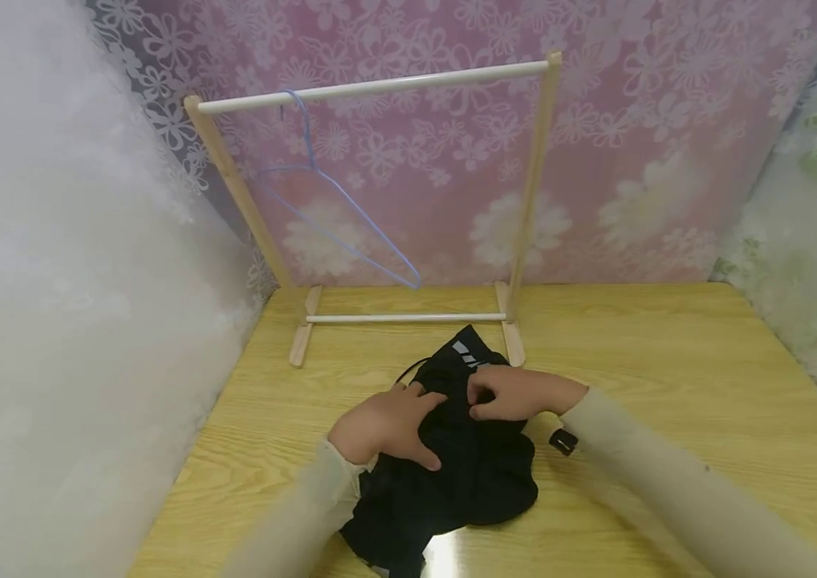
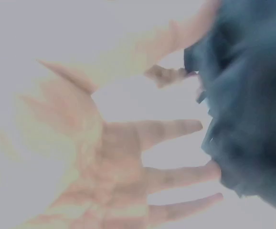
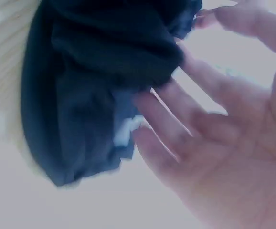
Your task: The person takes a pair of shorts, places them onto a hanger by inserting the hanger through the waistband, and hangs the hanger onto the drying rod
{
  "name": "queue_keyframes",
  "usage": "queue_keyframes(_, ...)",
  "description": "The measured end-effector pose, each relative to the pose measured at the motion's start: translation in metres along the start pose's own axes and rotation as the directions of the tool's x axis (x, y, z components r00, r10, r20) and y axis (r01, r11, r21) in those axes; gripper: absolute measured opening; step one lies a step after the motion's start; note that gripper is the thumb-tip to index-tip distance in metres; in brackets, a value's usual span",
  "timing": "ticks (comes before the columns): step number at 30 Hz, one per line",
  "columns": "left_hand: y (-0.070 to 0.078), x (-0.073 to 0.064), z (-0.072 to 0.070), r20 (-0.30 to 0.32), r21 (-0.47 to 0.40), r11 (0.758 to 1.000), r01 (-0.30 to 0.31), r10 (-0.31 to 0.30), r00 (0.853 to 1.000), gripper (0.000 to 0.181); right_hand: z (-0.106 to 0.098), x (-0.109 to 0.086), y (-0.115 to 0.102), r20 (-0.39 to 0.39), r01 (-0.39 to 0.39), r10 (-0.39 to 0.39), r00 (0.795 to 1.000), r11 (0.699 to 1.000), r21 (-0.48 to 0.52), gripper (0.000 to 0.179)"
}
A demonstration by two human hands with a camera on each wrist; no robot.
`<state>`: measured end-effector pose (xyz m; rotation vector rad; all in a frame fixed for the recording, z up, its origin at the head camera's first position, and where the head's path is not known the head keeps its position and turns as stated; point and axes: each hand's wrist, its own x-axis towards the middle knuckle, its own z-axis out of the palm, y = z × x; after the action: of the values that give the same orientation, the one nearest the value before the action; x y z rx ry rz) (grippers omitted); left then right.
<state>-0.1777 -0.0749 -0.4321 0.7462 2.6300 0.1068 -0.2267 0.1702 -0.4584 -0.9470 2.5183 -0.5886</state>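
Black garment (image 1: 477, 474): was laid on table (image 1: 668, 353), touched by spread left hand (image 1: 392, 421), pinched by curled right hand (image 1: 517, 392).

Pink floral wall (image 1: 625, 120), pale left wall (image 1: 76, 281), wood-grain table (image 1: 668, 361)

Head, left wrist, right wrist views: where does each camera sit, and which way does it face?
Head: on the head, facing forward and down at the black cloth, rack and blue hanger; left hand, right hand and sleeves show.
Left wrist: on that wrist, facing along the palm toward the cloth; palm and spread fingers show.
Right wrist: on that wrist, facing the cloth; palm and fingers show.
Both wrist views share the cloth.
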Motion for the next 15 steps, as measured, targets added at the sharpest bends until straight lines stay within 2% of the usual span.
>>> queue_keyframes(3, -0.010, -0.015, -0.012, 0.027, 0.011, 1.000, 0.007, -0.007, 1.000, 0.105, -0.011, -0.015, 0.003, -0.152, 0.010, -0.008, 0.988, 1.000, 0.009, 0.030)
queue_keyframes(5, -0.012, -0.019, -0.011, 0.054, 0.048, 0.999, 0.016, -0.018, 0.998, 0.115, -0.016, -0.020, 0.005, -0.204, -0.034, 0.029, 0.979, 0.999, -0.023, 0.040)
queue_keyframes(6, -0.012, -0.019, -0.008, 0.062, 0.086, 0.996, 0.014, -0.019, 0.998, 0.119, -0.017, -0.020, 0.006, -0.206, -0.061, 0.052, 0.977, 0.997, -0.039, 0.044)
queue_keyframes(9, -0.010, -0.012, 0.012, 0.054, 0.221, 0.975, 0.000, -0.013, 0.998, 0.127, -0.015, -0.016, 0.008, -0.132, -0.111, 0.097, 0.986, 0.988, -0.103, 0.053)
queue_keyframes(11, -0.010, -0.002, 0.025, 0.016, 0.283, 0.959, -0.003, -0.001, 1.000, 0.129, -0.010, -0.010, 0.009, -0.056, -0.117, 0.109, 0.992, 0.980, -0.160, 0.052)
queue_keyframes(13, -0.013, 0.010, 0.035, -0.035, 0.285, 0.958, 0.004, 0.006, 0.999, 0.131, -0.002, -0.003, 0.007, 0.004, -0.092, 0.096, 0.995, 0.971, -0.219, 0.048)
queue_keyframes(15, -0.018, 0.023, 0.038, -0.071, 0.248, 0.969, -0.002, 0.020, 0.997, 0.133, 0.007, 0.006, 0.002, 0.047, -0.053, 0.068, 0.997, 0.961, -0.271, 0.044)
